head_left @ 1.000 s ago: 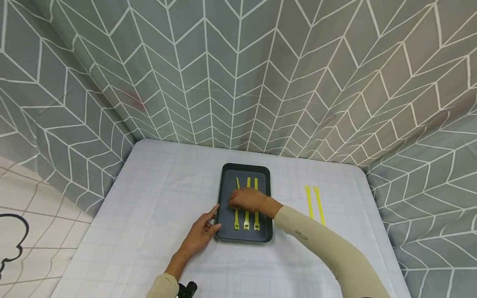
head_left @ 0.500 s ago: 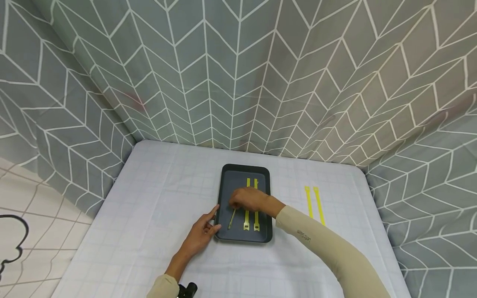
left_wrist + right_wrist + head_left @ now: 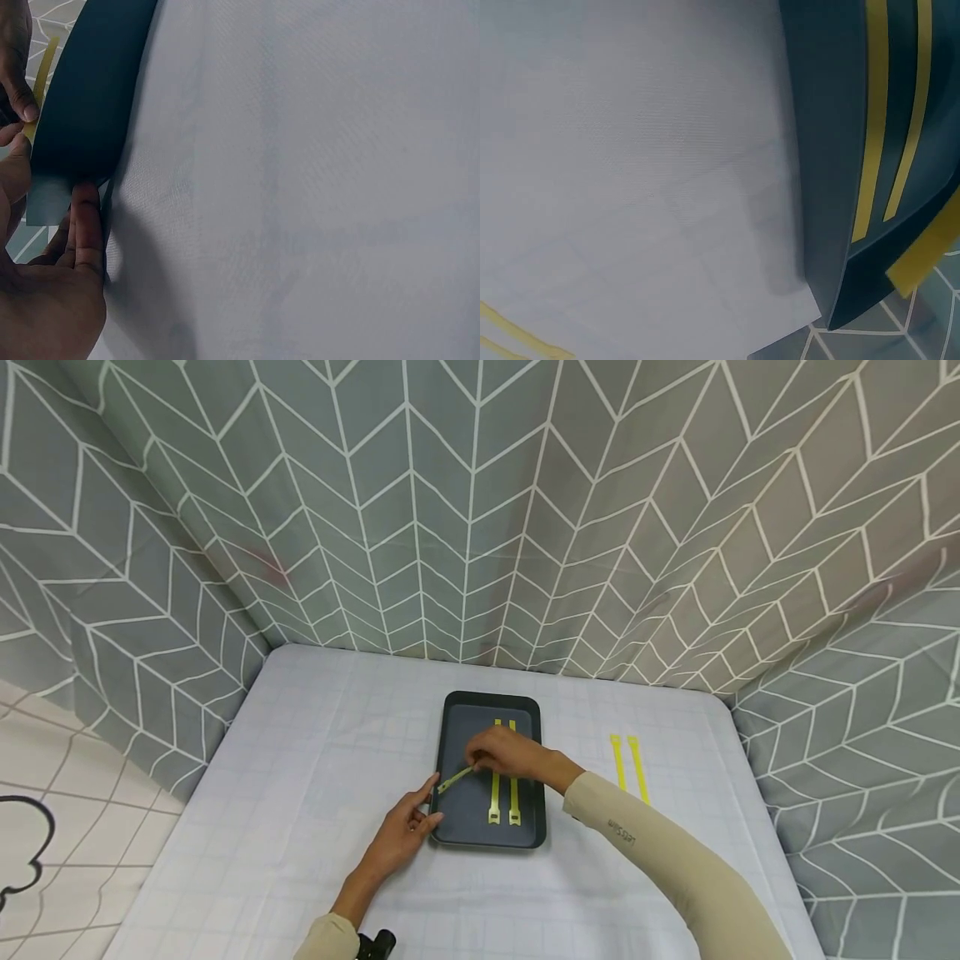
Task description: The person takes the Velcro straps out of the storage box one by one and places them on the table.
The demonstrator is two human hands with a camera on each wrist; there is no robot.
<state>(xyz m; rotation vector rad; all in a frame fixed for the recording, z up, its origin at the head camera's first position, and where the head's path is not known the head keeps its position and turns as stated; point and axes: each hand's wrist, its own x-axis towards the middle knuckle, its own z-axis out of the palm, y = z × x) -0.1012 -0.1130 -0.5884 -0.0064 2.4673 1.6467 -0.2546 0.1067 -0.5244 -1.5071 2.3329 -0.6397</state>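
Note:
My right hand (image 3: 508, 752) pinches a flat yellow cable tie (image 3: 455, 778) with a slotted head, above the dark tray (image 3: 467, 714). The tie slants down to the left, its slotted end near the tray's left rim. Two more yellow cable ties (image 3: 494, 802) lie lengthwise in the tray, partly hidden by this hand. At the tray's left side, my left hand (image 3: 401, 831) rests its thumb and index finger on the rim. In the left wrist view, a finger of the left hand (image 3: 45, 300) touches the outer wall of the tray (image 3: 97, 82).
Two loose yellow cable ties (image 3: 639, 768) lie on the white tablecloth (image 3: 337, 735) to the right of the tray. A grey curtain (image 3: 465, 510) with white lines hangs along the table's back and sides.
The leftmost cable tie has been lifted from its place beside the other two. My right hand has swung its slotted end to the left. The left hand stays at the rim.

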